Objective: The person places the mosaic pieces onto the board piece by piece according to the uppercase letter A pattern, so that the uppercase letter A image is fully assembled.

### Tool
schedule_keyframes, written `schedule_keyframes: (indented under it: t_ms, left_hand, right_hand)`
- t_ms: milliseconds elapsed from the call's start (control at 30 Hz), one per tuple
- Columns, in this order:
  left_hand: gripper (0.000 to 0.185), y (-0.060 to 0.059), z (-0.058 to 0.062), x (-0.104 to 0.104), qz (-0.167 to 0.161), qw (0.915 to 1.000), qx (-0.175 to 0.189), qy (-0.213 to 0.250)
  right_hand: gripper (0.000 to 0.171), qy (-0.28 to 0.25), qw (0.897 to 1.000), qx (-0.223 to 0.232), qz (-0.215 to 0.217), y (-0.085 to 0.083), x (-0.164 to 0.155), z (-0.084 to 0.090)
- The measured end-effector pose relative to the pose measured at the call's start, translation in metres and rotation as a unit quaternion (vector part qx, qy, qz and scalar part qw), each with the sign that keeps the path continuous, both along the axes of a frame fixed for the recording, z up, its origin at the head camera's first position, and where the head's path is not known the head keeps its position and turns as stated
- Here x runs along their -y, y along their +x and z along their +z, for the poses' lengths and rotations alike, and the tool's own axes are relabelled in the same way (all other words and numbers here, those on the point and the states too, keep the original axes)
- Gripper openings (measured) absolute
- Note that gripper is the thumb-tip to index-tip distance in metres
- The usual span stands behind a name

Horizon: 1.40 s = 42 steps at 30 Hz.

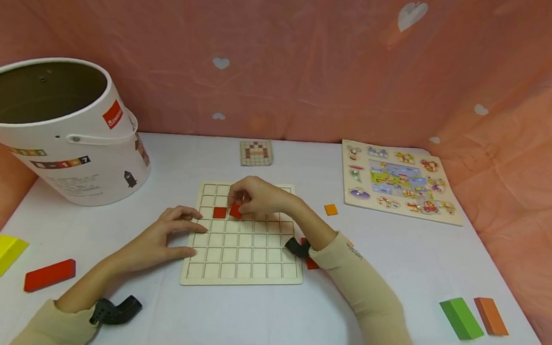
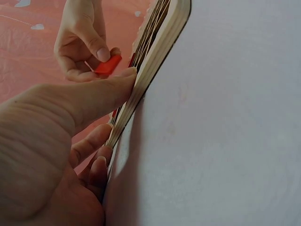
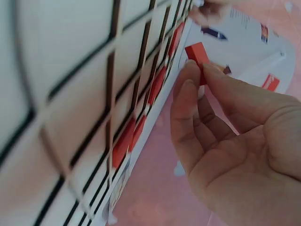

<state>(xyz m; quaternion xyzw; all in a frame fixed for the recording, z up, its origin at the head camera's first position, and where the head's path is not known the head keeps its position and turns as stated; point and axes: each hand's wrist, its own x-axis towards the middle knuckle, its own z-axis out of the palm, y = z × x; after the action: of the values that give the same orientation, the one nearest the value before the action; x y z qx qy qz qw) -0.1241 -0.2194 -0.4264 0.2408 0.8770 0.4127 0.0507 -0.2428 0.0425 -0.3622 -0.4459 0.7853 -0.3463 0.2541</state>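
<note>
Backdrop and table: a pink cloth backdrop with pale hearts (image 1: 281, 95) hangs behind a table under a plain white cloth (image 1: 227, 319).
Board: a pale wooden square board scored into a grid (image 1: 243, 272) lies flat under the right hand (image 1: 260, 197), its left edge at the left fingertips.
Right fingers: bent in to a narrow pinch, thumb against fingers, gripping a small flat red square tile (image 1: 236, 211).
Pinched tile: at the fingertips, tilted and looking raised off the grid; being square, it shows no long axis in its face.
Neighbour tile: a second flat red square tile (image 1: 219, 212) lies in a grid square just left of the right fingertips, between them and the left hand (image 1: 158, 239).
Other red tiles: more red tiles (image 3: 157, 85) show on the grid beside the right hand in the right wrist view; their exact squares cannot be told.
Left fingers: spread and loosely extended, holding no tile, touching the board's left edge.
Nearer hand: the right has the pinched tile; the left fingertips are near the neighbour tile, apart from it.
Beyond the right fingers: a small square card with a coloured grid pattern (image 1: 256, 153).
</note>
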Motion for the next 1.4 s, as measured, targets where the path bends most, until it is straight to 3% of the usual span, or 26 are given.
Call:
schedule_keyframes:
  t_ms: [100, 333, 567, 733, 867, 967, 1100, 1200, 1400]
  left_hand:
    - [0.038, 0.000, 0.000, -0.001, -0.001, 1.0000, 0.002, 0.003]
    - [0.038, 0.000, 0.000, -0.001, 0.001, 1.0000, 0.003, 0.004]
    - [0.038, 0.001, -0.001, 0.002, 0.006, 1.0000, -0.004, -0.001]
    - [0.037, 0.002, -0.001, 0.002, 0.002, 0.9999, -0.005, 0.010]
    - [0.036, 0.002, -0.001, 0.001, 0.004, 0.9999, -0.001, 0.011]
    - [0.035, 0.002, -0.001, 0.000, 0.003, 0.9999, -0.006, 0.010]
    - [0.035, 0.001, 0.000, -0.001, 0.001, 0.9999, -0.013, 0.008]
    - [0.035, 0.001, 0.000, 0.000, 0.002, 0.9999, -0.009, 0.006]
    - [0.037, 0.000, -0.002, 0.001, 0.002, 1.0000, 0.000, 0.008]
  right_hand:
    - [0.014, 0.006, 1.000, 0.001, 0.013, 0.002, 0.006, -0.003]
    - [0.016, 0.003, 1.000, -0.003, -0.011, 0.002, 0.008, -0.002]
    - [0.020, 0.010, 0.999, 0.019, 0.031, 0.009, 0.024, -0.006]
    - [0.021, 0.029, 0.999, 0.003, 0.035, 0.018, 0.032, -0.007]
    - [0.026, 0.049, 0.998, -0.039, 0.005, 0.029, 0.029, -0.002]
    - [0.028, 0.090, 0.987, -0.133, -0.011, 0.044, 0.022, 0.002]
    - [0.055, 0.182, 0.951, -0.249, 0.011, 0.069, 0.011, 0.003]
    - [0.072, 0.231, 0.937, -0.259, 0.035, 0.084, 0.002, -0.003]
    - [0.076, 0.253, 0.938, -0.230, 0.053, 0.092, -0.004, -0.011]
